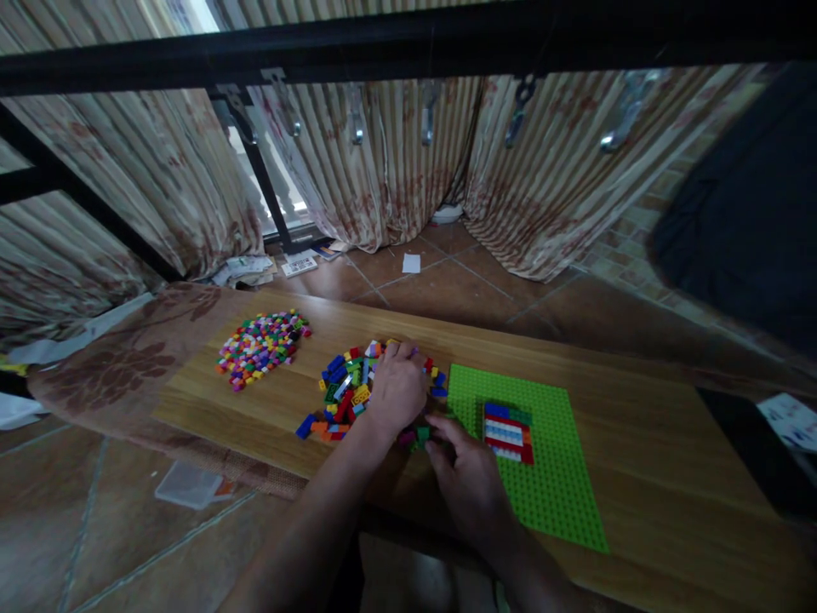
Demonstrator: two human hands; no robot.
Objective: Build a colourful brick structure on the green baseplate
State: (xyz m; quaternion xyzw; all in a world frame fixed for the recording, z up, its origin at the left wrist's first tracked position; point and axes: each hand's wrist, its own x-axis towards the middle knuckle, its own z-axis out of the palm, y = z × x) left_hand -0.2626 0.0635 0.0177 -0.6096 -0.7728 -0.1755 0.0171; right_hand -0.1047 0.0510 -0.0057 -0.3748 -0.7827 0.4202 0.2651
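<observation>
My left hand (401, 387) is over a pile of mixed toy bricks (345, 387), its fingers curled down among them. Its fingertips, and anything in them, are hidden behind the back of the hand. Closer to me, my right hand (469, 468) has its thumb and forefinger closed at a small dark green brick (422, 437) by the near side of the pile. Just right of the hands lies a bright green baseplate (555, 460). A block of blue, green, red, white and orange bricks (507, 432) sits on its upper left part.
A heap of tiny colourful pieces (263, 347) lies at the left of the wooden table (396, 328). A black rail with metal hooks (396, 51) crosses above the far side. A clear plastic box (190, 485) is on the floor at left, and curtains (396, 170) hang behind.
</observation>
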